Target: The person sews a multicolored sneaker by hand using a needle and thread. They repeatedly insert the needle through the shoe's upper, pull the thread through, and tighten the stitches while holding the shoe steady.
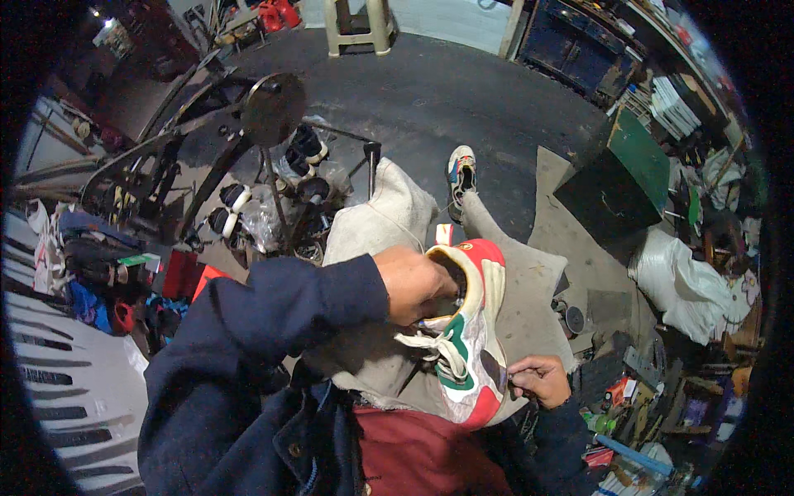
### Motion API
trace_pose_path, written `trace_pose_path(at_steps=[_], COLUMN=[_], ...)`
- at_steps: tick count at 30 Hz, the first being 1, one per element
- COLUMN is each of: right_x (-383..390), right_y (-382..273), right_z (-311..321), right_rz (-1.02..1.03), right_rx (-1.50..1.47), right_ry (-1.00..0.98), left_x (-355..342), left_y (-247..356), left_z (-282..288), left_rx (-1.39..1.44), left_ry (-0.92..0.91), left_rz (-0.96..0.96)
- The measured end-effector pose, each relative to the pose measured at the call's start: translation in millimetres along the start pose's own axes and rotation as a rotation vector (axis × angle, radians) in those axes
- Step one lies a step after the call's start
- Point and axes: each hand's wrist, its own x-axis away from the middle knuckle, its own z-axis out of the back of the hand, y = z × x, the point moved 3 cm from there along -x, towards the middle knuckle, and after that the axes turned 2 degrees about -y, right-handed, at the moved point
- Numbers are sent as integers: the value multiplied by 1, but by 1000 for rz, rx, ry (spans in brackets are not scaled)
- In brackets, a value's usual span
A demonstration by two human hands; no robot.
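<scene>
The shoe (483,335) is over the lap (533,289), toward five o'clock. The left hand (413,285) reaches inside, grip hidden; the right hand (542,380) bends by its four o'clock edge, grip unclear. Seems like edge work; next calls for steady holding.

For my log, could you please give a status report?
Left hand in sneaker opening; right hand beside toe. Sneaker over lap cloth. Nothing evidently in the way.
</scene>
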Motion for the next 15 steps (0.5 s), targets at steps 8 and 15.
trace_pose_path(at_steps=[8, 15], right_x=[0, -7], right_y=[-2, 2], right_z=[-3, -2], right_rz=[-59, -27], right_rx=[59, 33], right_ry=[-28, -105], left_x=[12, 26], left_y=[-1, 9], left_z=[17, 4], left_rx=[148, 1570], left_ry=[117, 197], left_rz=[26, 69])
